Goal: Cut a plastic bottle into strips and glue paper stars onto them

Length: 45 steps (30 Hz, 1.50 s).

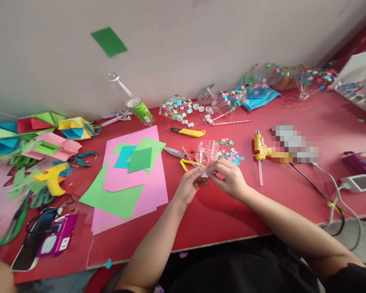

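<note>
My left hand [190, 185] and my right hand [227, 175] meet near the front of the red table. Their fingers are closed on the small white end of a clear plastic piece cut into thin strips [206, 151], which fan out away from me. Loose star cutouts [230, 152] in pink, green and blue lie just beyond my right hand. Beside the strips, partly hidden, are scissors [174, 152] and a yellow-handled tool [186, 164]. A yellow utility knife [191, 132] lies farther back.
Star-covered clear plastic ornaments [176, 108] line the wall. Coloured paper sheets [125, 203] lie left, near a green can [142, 110]. Yellow glue guns [260, 147] rest on both sides; cables [332, 179] run over the right front edge. Someone's bare skin [0, 276] shows at lower left.
</note>
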Tool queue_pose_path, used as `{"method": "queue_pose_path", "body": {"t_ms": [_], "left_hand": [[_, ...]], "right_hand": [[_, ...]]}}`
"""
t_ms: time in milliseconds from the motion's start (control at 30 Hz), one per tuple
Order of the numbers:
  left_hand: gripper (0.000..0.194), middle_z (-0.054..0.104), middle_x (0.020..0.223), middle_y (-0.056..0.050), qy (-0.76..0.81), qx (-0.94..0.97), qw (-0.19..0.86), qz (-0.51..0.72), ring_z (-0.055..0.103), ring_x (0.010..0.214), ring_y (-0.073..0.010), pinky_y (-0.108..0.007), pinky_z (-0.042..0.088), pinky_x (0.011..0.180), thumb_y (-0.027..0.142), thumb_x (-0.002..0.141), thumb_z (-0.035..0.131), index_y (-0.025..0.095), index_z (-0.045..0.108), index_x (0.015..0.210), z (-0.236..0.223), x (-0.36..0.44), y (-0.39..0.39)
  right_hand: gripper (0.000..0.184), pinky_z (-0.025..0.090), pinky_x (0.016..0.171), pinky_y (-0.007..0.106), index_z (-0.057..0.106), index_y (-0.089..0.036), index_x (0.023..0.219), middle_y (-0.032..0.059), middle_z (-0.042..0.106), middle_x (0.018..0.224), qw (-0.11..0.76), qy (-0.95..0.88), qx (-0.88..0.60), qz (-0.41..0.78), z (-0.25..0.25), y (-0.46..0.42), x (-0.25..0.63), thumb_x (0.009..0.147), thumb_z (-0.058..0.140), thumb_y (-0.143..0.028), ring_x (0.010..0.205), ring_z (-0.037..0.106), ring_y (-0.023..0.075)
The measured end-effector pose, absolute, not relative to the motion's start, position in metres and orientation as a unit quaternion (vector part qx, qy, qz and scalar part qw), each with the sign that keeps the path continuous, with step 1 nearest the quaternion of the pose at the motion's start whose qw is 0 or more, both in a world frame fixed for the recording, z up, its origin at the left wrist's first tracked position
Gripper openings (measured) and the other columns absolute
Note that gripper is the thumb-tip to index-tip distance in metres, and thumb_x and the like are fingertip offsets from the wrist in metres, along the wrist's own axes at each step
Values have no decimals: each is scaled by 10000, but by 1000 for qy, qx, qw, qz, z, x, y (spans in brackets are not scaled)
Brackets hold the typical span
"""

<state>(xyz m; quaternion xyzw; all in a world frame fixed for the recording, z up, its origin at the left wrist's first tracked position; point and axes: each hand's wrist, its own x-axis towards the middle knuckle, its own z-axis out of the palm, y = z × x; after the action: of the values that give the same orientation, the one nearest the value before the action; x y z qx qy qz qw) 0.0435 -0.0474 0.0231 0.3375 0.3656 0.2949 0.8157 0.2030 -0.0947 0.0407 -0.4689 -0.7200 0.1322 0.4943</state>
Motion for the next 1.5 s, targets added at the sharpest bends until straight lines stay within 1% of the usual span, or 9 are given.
{"method": "queue_pose_path", "body": {"t_ms": [133, 300, 400, 533, 633, 733, 867, 1067, 1500], "left_hand": [[333, 627, 601, -7, 350, 349, 820, 289, 594, 542, -109, -220, 464, 553, 387, 677, 793, 113, 677, 828, 27, 45, -49], [312, 655, 706, -13, 342, 338, 822, 304, 597, 591, -90, -203, 472, 580, 345, 684, 805, 124, 682, 867, 25, 46, -48], [319, 671, 748, -26, 339, 346, 820, 304, 594, 602, -88, -205, 470, 587, 313, 684, 807, 118, 690, 907, 24, 45, -47], [324, 669, 727, -30, 343, 330, 823, 310, 601, 603, -100, -220, 468, 591, 315, 682, 802, 116, 701, 916, 23, 43, -47], [299, 675, 730, -35, 340, 320, 826, 314, 608, 614, -106, -226, 467, 599, 308, 691, 790, 121, 707, 909, 24, 42, -46], [278, 665, 698, -30, 340, 318, 830, 308, 600, 597, -108, -231, 462, 589, 296, 689, 785, 119, 712, 889, 25, 43, -46], [280, 651, 664, -23, 339, 325, 831, 299, 592, 575, -105, -225, 452, 566, 292, 687, 777, 111, 721, 893, 25, 44, -47], [230, 652, 655, -25, 344, 331, 827, 296, 589, 560, -103, -219, 447, 553, 289, 685, 768, 113, 713, 822, 24, 44, -48], [229, 641, 648, -18, 354, 362, 811, 292, 575, 556, -104, -234, 434, 556, 311, 714, 742, 117, 691, 824, 25, 44, -47]], "right_hand": [[128, 477, 664, 304, 572, -220, 800, 16, 630, 740, 518, -672, -504, 159, 44, -95, 203, 906, 558, -148, 684, 563, 158], [125, 474, 635, 298, 564, -214, 810, 43, 595, 813, 513, -698, -483, 126, 42, -96, 198, 908, 535, -142, 716, 546, 160], [84, 483, 635, 298, 568, -216, 871, 42, 598, 835, 515, -702, -477, 123, 42, -96, 197, 902, 545, -141, 705, 543, 156], [120, 485, 632, 300, 578, -223, 894, 34, 610, 822, 530, -674, -500, 120, 44, -96, 200, 890, 523, -117, 696, 555, 156], [153, 492, 641, 303, 605, -223, 862, 33, 614, 810, 525, -672, -507, 123, 44, -95, 202, 890, 508, -107, 722, 585, 164], [168, 496, 651, 302, 624, -209, 887, 44, 617, 831, 514, -676, -513, 128, 43, -95, 202, 887, 503, -92, 722, 585, 163], [142, 485, 650, 295, 628, -185, 910, 54, 603, 835, 488, -676, -535, 138, 40, -95, 201, 896, 505, -115, 709, 565, 160], [131, 475, 659, 292, 612, -193, 940, 35, 568, 814, 459, -661, -571, 162, 39, -95, 201, 891, 503, -138, 716, 560, 159], [130, 482, 646, 274, 592, -208, 971, 13, 550, 800, 464, -633, -581, 215, 40, -94, 199, 870, 538, -147, 695, 557, 145]]}}
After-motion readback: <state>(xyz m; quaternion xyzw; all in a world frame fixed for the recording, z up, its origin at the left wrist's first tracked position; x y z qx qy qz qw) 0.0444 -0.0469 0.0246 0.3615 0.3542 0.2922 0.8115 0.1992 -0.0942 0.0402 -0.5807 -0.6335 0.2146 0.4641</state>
